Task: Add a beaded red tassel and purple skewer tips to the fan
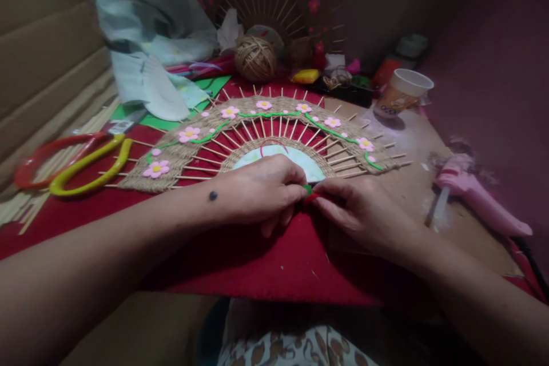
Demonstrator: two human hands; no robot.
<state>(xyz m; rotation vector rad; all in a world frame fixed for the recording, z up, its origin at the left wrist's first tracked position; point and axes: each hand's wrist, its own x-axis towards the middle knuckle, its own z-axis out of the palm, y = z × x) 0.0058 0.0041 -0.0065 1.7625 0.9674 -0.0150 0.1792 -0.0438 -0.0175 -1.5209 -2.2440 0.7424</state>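
- Forearms (98, 263), both bare, reached from the near corners toward the fan's near edge, with a spotted cloth (295, 349) showing below, nearer the body than the fan.
- Left hand (268, 186): fingers curled, thumb and forefinger pinching a small green and red scrap (307, 189) just in front of the middle of the fan's near edge. Whether the scrap was one piece or two could not be told.
- Right hand (364, 203): thumb and forefinger closed on the red side of the same scrap, also in front of the fan.
- Fan (246, 106): woven, spread on a red cloth (257, 274), its arc away from the body, its ribs poking past the outer band. Pink flowers (189, 135) and green vines (210, 136) ran along that band; a pale panel (295, 157) filled its centre, partly hidden by the left hand.
- Left of the fan: scissors (125, 151) with yellow and orange handles, and loose sticks (15, 206).
- Right of the fan: a pink glue gun (480, 194) and, farther back, a paper cup (401, 94), upright.
- Beyond the fan: a twine ball (256, 58), a small yellow thing (305, 76), a white ribbed plate (165, 94) and, in shadow, more pink flowers.
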